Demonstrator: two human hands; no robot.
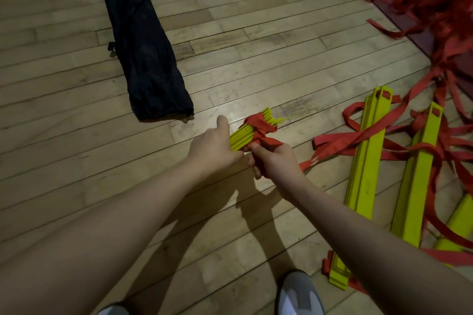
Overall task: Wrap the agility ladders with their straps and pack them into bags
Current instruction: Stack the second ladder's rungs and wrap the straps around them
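- Pale wooden plank floor (76, 100) carries a dark fabric bag (143, 43).
- Left hand (217, 146) grips stacked yellow plastic rungs (245, 133); right hand (273, 161) pinches their red webbing strap (261, 125).
- Wrapping step, seemingly; next needs tension, then bagging.

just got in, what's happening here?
A person is bundling an agility ladder. The left hand grips a stack of yellow rungs held off the wooden floor, while the right hand holds the red strap wound around it. A dark bag lies on the floor beyond, apparently closed. To the right, more yellow rungs lie in loose, tangled red straps, not yet wrapped.
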